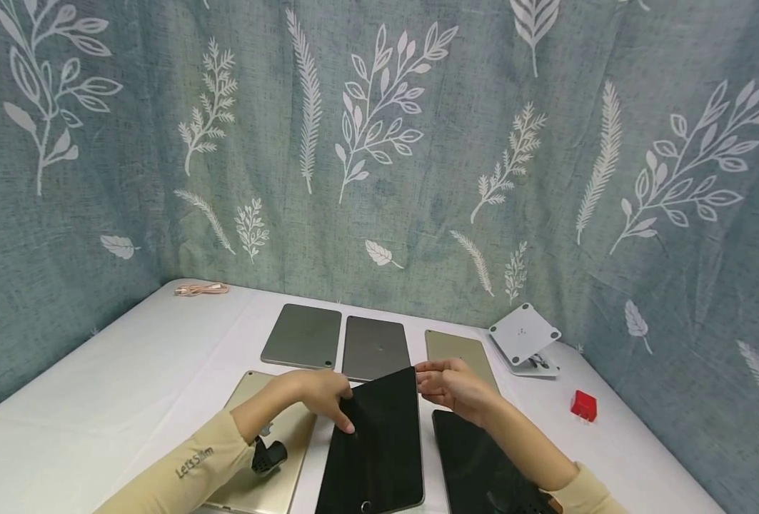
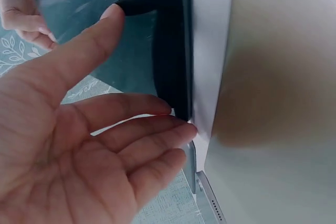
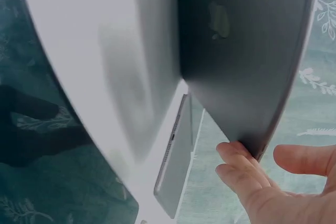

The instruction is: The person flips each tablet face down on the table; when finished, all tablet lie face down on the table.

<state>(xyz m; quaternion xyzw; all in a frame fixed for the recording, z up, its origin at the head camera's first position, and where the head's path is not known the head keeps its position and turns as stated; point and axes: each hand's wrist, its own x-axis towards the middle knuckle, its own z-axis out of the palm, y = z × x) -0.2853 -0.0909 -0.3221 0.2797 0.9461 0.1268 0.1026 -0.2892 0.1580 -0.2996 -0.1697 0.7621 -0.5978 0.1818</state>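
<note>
At six o'clock, the black tablet (image 1: 382, 446) is leaning; the left grip (image 1: 321, 400) is clamping its eleven-o'clock corner, the right grip (image 1: 459, 389), thumb and fingers apart, is touching one o'clock. Probably stiff, slippery, fragile, it is needing support at both side edges.

Black-fronted tablet (image 1: 382, 435) tilted up on its left side, at the near middle of the tabletop (image 1: 128, 414).
Its screen (image 2: 137, 61) is glossy and dark, showing no picture, with blue-green reflections and darker patches across the glass; it faces up and to the left. The right long side is raised above the left one, so the far edge climbs from left to right. A ringed round home button (image 1: 366, 507) sits at the near end, whose left corner runs out of the head view. The thin back (image 3: 247, 66) is smooth dark grey, turned right and downward, and bears a paler apple-shaped logo (image 3: 219, 20).
</note>
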